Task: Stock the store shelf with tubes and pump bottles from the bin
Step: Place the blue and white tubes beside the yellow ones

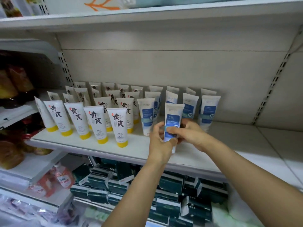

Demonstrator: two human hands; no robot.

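Both-hand grip: blue tube [172, 118] pinched by left hand [159, 141] & right hand [190, 135] above shelf [141, 148]. Risk: neighbouring tube [146, 116] knocked over if set down crooked.

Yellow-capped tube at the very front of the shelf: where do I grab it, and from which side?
Grip the front yellow-capped tube round its white mid-body, coming from the open aisle side. It stands cap-down, leaning slightly, with neighbours close behind and to the left; its crimped top looks too flat for a sure hold.

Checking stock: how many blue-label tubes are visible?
10: one tube between left hand and right hand; nine on the shelf, three in left column, two in each other. Some may be hidden.
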